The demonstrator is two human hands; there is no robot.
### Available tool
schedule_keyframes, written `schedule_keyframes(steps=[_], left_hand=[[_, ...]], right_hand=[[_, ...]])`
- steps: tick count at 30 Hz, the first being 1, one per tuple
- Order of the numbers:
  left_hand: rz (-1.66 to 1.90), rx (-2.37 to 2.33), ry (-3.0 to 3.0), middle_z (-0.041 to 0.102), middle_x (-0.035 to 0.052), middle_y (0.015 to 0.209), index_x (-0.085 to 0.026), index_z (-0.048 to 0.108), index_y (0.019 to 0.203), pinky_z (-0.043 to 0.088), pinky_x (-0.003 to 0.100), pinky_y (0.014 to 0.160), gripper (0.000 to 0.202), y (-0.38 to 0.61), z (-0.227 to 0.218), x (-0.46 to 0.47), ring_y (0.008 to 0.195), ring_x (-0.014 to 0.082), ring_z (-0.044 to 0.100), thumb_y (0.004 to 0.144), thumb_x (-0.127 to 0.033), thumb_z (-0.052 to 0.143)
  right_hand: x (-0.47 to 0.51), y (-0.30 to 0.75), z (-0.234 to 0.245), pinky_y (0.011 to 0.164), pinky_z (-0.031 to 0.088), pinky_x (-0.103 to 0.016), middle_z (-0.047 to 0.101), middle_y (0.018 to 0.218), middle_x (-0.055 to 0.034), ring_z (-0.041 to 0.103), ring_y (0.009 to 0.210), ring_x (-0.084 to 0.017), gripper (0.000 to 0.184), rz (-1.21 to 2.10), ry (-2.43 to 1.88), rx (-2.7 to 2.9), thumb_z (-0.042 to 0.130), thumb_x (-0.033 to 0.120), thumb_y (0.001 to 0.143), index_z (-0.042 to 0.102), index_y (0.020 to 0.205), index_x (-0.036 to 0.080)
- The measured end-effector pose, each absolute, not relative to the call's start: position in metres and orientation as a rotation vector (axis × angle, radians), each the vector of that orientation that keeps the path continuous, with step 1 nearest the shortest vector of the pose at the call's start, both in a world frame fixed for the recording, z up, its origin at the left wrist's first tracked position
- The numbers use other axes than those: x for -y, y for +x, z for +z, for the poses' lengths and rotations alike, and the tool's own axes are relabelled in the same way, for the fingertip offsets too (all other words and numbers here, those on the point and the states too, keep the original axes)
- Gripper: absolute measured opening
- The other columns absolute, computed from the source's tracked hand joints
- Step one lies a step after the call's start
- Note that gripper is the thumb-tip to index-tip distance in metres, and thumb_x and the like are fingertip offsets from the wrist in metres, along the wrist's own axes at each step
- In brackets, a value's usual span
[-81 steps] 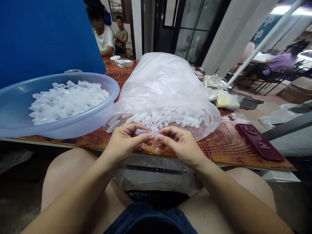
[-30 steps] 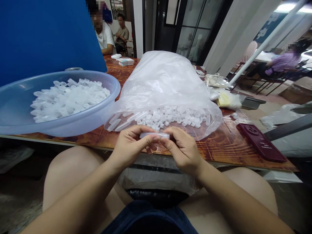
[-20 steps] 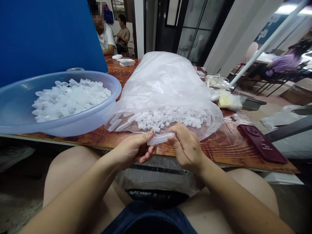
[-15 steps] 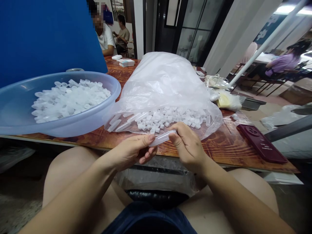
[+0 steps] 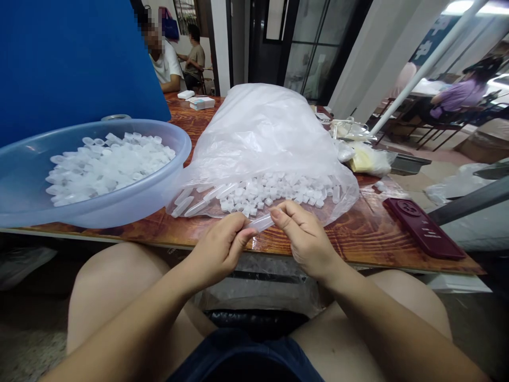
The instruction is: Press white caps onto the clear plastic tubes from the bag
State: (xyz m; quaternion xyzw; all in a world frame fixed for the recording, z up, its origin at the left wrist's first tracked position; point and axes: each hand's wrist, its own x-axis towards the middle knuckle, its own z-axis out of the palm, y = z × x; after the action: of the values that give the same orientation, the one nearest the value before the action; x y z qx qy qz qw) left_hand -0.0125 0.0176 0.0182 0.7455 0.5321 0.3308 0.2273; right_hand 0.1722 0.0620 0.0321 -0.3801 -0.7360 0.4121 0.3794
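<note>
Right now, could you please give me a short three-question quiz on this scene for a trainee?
1. True or false: the left hand and the right hand both pinch the clear plastic tube.
2. Where does the blue basin stand, relative to the plastic bag? A) left of it B) right of it C) on top of it
3. What lies flat on the wooden table, right of the bag?
Key: 1 true; 2 A; 3 the maroon phone.

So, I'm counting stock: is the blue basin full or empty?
Partly full: the basin holds a heap of small white plastic pieces, with bare inner wall showing on its left.
</note>
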Motion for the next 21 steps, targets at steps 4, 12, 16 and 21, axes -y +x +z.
schedule_keyframes(steps=[4, 12, 16, 21], left_hand=[[0.930, -1.572, 2.240, 0.046, 0.0014, 0.073, -0.021, 0.044, 0.076, 0.029, 0.030, 0.064, 0.026, -0.013, 0.011, -0.021, 0.068, 0.0170, 0.042, 0.096, -0.036, 0.039], [0.978, -1.168, 1.414, 0.044, -0.0021, 0.066, -0.019, 0.045, 0.073, 0.031, 0.025, 0.056, 0.037, 0.005, 0.008, -0.018, 0.059, 0.0114, 0.040, 0.095, -0.050, 0.040], [0.944, -0.863, 0.873, 0.044, -0.0032, 0.062, -0.018, 0.045, 0.073, 0.024, 0.020, 0.046, 0.046, 0.018, 0.005, -0.015, 0.048, 0.0066, 0.035, 0.085, -0.061, 0.051], [0.849, -0.619, 0.692, 0.042, -0.0044, 0.057, -0.018, 0.045, 0.075, 0.016, 0.019, 0.041, 0.043, 0.023, 0.001, -0.013, 0.041, 0.0044, 0.029, 0.086, -0.059, 0.050]], right_hand=[[-0.063, 0.172, 0.030, 0.066, 0.033, -0.028, 0.046, 0.070, 0.0026, 0.043, 0.069, -0.012, 0.032, 1.104, -1.052, 1.828, 0.048, 0.043, 0.095, 0.051, 0.075, 0.019], [-0.071, 0.164, 0.024, 0.056, 0.037, -0.023, 0.043, 0.061, 0.0069, 0.042, 0.056, -0.008, 0.036, 1.458, -0.810, 1.519, 0.063, 0.052, 0.084, 0.052, 0.077, 0.019], [-0.071, 0.161, 0.024, 0.052, 0.048, -0.025, 0.061, 0.072, 0.0023, 0.058, 0.054, -0.011, 0.040, 1.768, -0.698, 1.324, 0.073, 0.052, 0.075, 0.059, 0.092, 0.018], [-0.064, 0.156, 0.021, 0.039, 0.044, -0.020, 0.068, 0.079, -0.0033, 0.055, 0.043, -0.007, 0.050, 1.970, -0.733, 1.176, 0.070, 0.062, 0.072, 0.062, 0.089, 0.016]])
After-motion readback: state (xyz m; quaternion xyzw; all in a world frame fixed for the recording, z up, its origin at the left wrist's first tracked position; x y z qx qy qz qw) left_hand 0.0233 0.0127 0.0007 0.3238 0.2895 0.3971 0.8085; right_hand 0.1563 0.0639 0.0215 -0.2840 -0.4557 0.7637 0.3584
